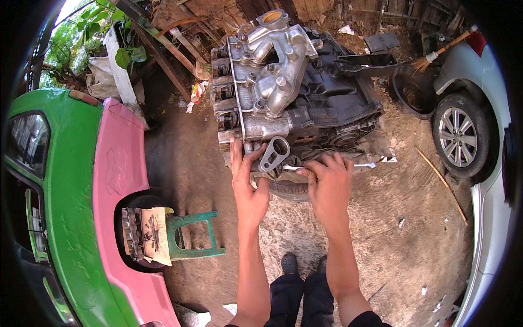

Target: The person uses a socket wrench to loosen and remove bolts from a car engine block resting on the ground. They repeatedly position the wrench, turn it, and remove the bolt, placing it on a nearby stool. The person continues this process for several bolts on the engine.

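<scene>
A large engine (338, 98) stands in front of me, with a silver aluminium manifold (272, 90) on its upper left part. My left hand (249, 182) reaches to the engine's near left corner; its fingers are stretched and apart, and the fingertips touch the edge there. Just right of those fingers, a grey metal bracket with a round opening (275, 154) sits at the engine's near side. My right hand (329, 180) is closed around a wrench (364, 165). One wrench end lies near the bracket's base, and the other sticks out to the right. The wrench's middle is hidden by the fingers.
A tyre (291, 189) lies beneath the engine's near side. At left, a green stool (190, 252) with cardboard and metal parts stands beside a green and pink car (117, 158). On the right are a silver car (490, 82), a black basin (408, 98) and a stick (442, 185).
</scene>
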Demonstrator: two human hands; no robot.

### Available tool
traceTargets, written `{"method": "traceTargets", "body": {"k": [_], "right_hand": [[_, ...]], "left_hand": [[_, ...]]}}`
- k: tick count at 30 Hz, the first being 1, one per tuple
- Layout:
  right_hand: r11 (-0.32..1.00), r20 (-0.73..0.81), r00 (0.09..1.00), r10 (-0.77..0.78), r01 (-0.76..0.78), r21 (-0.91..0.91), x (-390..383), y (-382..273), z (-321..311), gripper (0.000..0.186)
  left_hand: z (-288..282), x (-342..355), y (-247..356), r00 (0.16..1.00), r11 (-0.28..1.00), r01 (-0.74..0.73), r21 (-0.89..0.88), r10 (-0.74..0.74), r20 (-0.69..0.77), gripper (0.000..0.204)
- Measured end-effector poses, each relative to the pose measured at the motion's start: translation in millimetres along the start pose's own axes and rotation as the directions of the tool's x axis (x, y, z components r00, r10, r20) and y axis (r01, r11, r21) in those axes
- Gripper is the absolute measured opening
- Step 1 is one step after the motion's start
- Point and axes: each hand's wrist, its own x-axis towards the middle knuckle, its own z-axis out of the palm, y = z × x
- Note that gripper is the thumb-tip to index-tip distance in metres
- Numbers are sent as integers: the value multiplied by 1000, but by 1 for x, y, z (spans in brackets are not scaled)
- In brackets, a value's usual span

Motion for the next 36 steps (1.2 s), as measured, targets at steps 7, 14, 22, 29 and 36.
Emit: {"method": "traceTargets", "body": {"k": [7, 14, 22, 29, 36], "right_hand": [[285, 378, 803, 461, -537, 794, -35, 17, 81, 25], [-334, 489, 805, 336, -384, 861, -50, -18, 123, 26], [-567, 631, 698, 338, -385, 729, -50, -42, 131, 30], [-674, 663, 707, 245, -367, 641, -51, -37, 137, 20], [-688, 680, 727, 95, -445, 573, -53, -26, 127, 23]], "left_hand": [[0, 0, 3, 1000, 1000, 14, 4, -14, 1, 55], [-1, -1, 0, 1000, 1000, 12, 5, -12, 13, 54], [0, 0, 3, 1000, 1000, 23, -9, -23, 3, 56], [-3, 0, 2, 998, 999, 43, 12, -44, 40, 53], [-4, 0, 1, 999, 999, 13, 31, -15, 49, 55]]}}
